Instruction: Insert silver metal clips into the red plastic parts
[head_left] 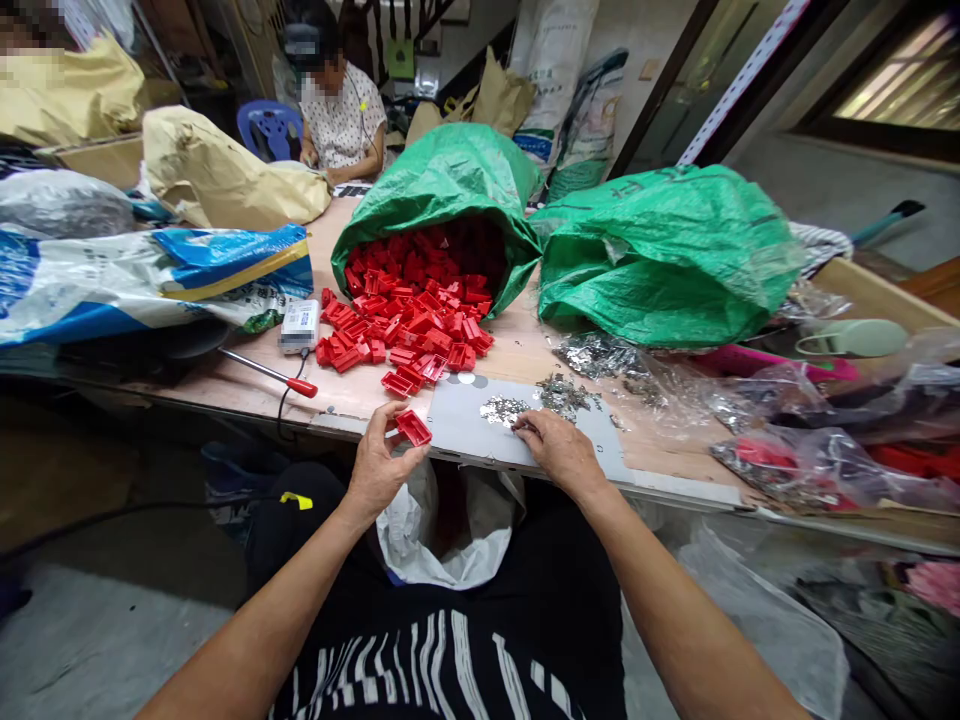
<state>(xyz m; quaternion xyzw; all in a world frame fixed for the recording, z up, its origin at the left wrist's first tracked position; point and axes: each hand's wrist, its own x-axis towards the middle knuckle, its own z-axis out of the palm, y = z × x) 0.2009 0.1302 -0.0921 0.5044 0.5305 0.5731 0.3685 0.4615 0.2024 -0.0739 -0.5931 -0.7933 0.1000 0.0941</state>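
My left hand (379,462) grips a small red plastic housing (413,427) at the near table edge, fingers wrapped round it. My right hand (556,447) rests on a grey plate (465,420), its fingertips pinched at a little heap of small shiny metal pieces (504,408); what they hold is too small to see. Behind, a pile of red plastic housings (409,325) spills from an open green bag (442,185).
A second green bag (664,250) lies at the right, with more metal pieces (600,355) and clear plastic bags (825,450) beside it. A red-handled screwdriver (270,372) and a small white box (300,325) lie left. A white bag (442,530) hangs below the edge. Another person (341,110) sits at the far end.
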